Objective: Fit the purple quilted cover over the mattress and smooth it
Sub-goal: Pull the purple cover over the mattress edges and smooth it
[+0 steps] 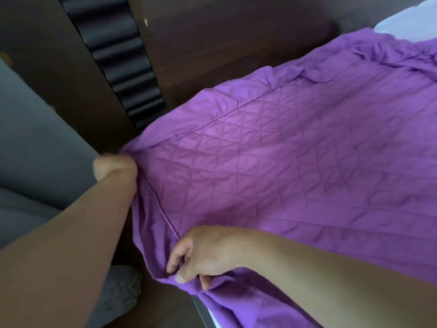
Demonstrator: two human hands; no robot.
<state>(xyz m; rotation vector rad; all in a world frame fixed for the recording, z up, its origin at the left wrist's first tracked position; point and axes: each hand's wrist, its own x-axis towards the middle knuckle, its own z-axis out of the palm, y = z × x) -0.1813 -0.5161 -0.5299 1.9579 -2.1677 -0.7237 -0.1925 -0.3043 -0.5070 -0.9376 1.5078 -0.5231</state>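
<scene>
Your left hand (115, 168) is at mid-left of the frame, fist closed on the corner of the purple quilted cover (283, 166) — fingers are hidden under the fabric, so only the knuckles and wrist show. Your right hand (208, 254) is at lower centre, fingers and thumb pinched on the plain skirt edge of the same cover, just below the piped seam. The two hands are apart, both clamped on the cover's near-left edge.

The cover fills the centre and right of the frame, quilted diamond panel facing up, lying on the mattress (411, 22). A bare pale-blue patch of mattress shows at the upper right, where the cover is bunched and wrinkled. The plain border along the upper-left side of the cover is loose and creased; the quilted middle lies fairly flat with light ripples.

Dark wooden headboard (212, 43) runs across the top, with a black ribbed strip (113, 60) going diagonally from upper left down to the cover's corner. Grey wall (35, 138) at the left edge. A grey, fuzzy thing sits at bottom left between your forearms — can't tell what it is.
</scene>
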